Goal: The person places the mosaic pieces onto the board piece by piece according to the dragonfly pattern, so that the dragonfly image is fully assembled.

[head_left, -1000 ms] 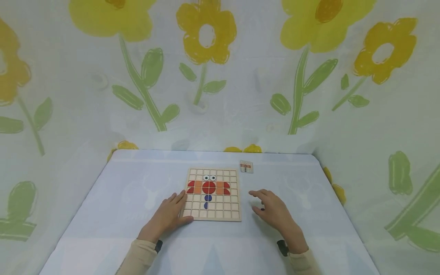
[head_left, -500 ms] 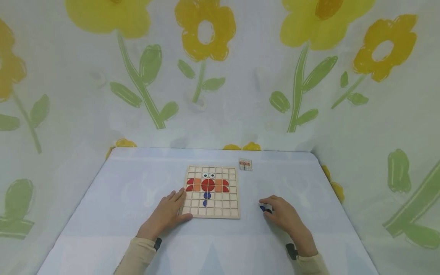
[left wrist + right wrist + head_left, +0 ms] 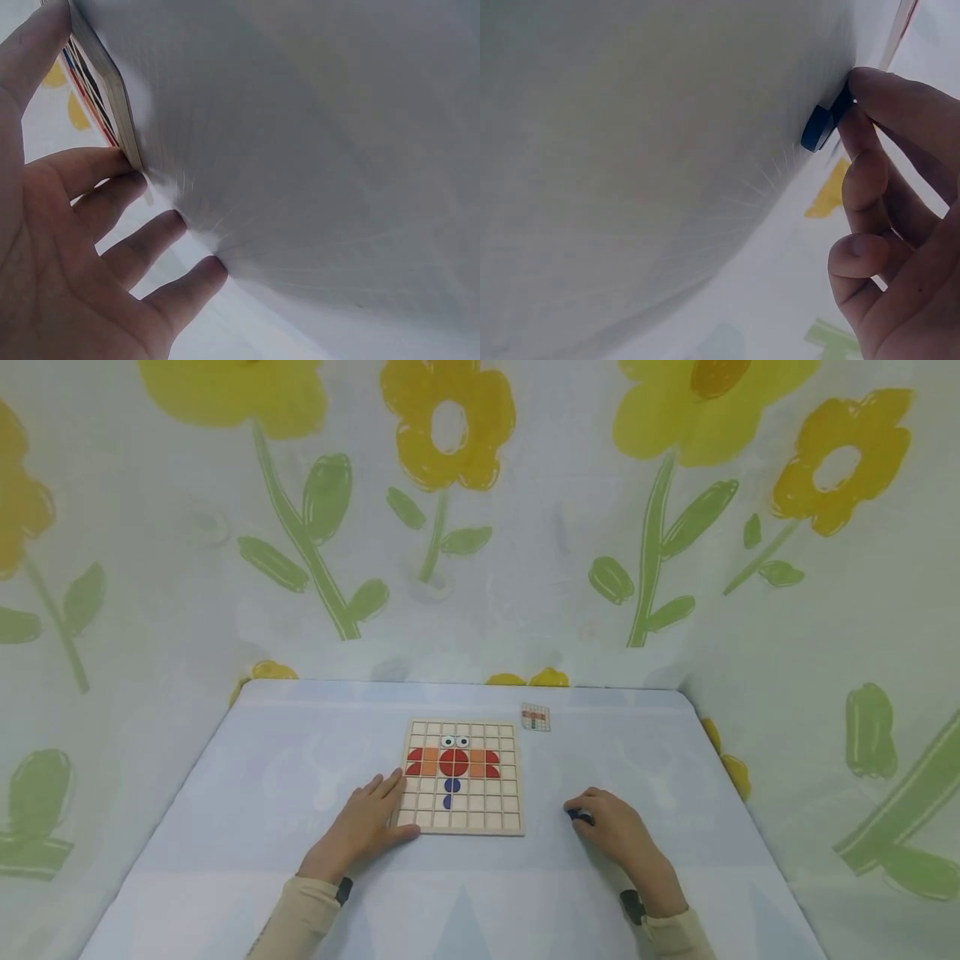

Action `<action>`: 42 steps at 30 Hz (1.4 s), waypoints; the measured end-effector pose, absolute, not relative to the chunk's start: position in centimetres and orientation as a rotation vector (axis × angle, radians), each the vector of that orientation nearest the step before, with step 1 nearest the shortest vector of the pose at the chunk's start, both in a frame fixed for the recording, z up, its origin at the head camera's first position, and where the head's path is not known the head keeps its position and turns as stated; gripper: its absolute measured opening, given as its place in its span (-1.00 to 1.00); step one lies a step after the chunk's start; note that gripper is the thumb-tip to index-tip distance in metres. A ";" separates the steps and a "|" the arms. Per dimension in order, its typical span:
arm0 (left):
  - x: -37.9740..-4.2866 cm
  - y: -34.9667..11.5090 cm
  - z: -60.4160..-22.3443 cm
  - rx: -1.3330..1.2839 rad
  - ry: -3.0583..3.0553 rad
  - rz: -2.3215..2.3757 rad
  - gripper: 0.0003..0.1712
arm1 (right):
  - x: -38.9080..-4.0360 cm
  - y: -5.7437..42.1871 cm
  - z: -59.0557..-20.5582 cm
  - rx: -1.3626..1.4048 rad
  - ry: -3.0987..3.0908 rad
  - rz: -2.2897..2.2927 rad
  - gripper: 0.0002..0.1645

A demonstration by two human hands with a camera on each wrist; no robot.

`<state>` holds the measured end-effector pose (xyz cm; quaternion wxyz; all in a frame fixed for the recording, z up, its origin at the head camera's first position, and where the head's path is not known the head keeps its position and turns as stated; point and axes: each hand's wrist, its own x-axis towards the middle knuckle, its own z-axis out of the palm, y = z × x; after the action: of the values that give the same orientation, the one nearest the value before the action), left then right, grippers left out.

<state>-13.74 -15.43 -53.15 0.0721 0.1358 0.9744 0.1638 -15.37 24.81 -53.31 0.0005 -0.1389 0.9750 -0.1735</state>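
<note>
A square wooden grid board (image 3: 493,804) lies on the table, bearing red and orange pieces, two eye pieces (image 3: 455,742) and several blue half-circle pieces (image 3: 452,786). My left hand (image 3: 358,827) rests at the board's lower left corner, fingers extended along its left side, thumb at the front edge. In the left wrist view, the thumb and nearest fingertips touch the board's edge (image 3: 120,112). Right of the board, my right hand (image 3: 617,828) pinches a dark blue piece between thumb and index finger, low over the table. A second blue piece (image 3: 817,129) shows beside the fingertips.
A small pattern card (image 3: 536,717) lies behind the board's back right corner, printed with a similar figure. The white table (image 3: 300,727) meets flower-printed cloth walls (image 3: 525,610) at the back and sides.
My right hand has moved right and slightly down, away from the board, and its thumb and index finger have closed on a blue piece. The left hand stays at the board.
</note>
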 end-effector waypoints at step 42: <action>-13.8 -15.6 -53.6 0.398 2.923 0.508 0.08 | -16.3 22.4 -52.3 -0.798 3.222 -0.647 -0.75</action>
<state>-13.76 -15.58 -53.61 0.0742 0.1327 0.9738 0.1692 -16.30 22.42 -52.35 -0.1200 -0.2341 0.9459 -0.1900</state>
